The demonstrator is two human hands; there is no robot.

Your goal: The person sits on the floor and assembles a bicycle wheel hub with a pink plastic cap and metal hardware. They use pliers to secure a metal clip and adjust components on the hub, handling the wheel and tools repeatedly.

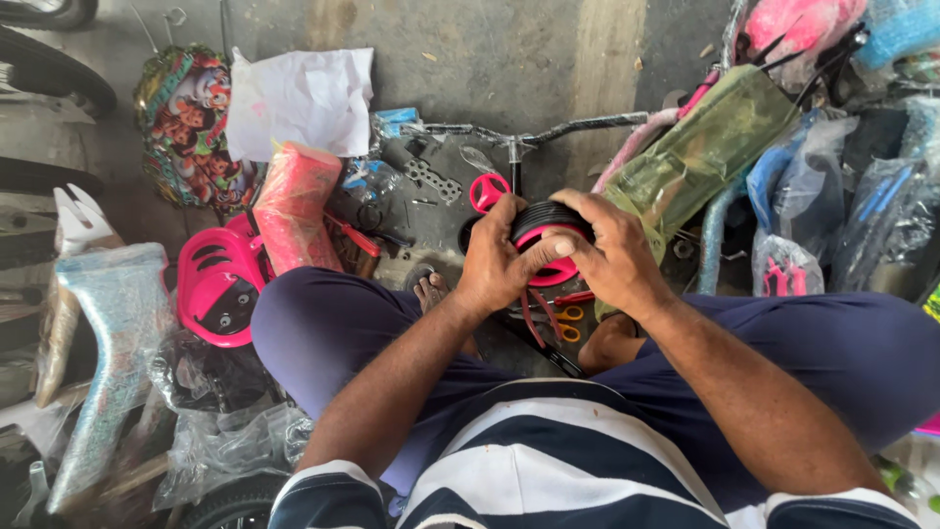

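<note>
1. The person sat on the floor (490,59) with legs folded, both hands raised over the lap and meeting on a small wheel (548,243), which had a black tyre and a pink hub

2. The left hand (497,263) was closed round the wheel's left side, fingers curled over the tyre and thumb laid across the pink hub

3. The right hand (615,257) was closed on the right side, fingers bent over the top of the tyre and thumb pressed against the hub near the left thumb

4. The wheel lay directly between the two hands, neither nearer than the other. Its pink face was turned towards the person, so its axle line ran roughly away from the body. It was held clear of the floor, above the gap between the knees

5. Just beyond the wheel stood a handlebar (534,132) on an upright stem, with a second pink wheel (487,191) just beside the left knuckles

6. Below the hands, a red-handled tool (566,315) lay on the floor between the feet; its kind could not be told

7. To the left lay a pink seat (217,284), a red wrapped part (297,201), a printed panel (186,122), white paper (299,98) and a glittery frame piece (108,343)

8. To the right, a green wrapped frame (700,147) lay close behind the right hand, with bagged parts (783,264) beyond it. Nothing stood between the hands and the wheel; the green frame crowded the right side most closely
</note>
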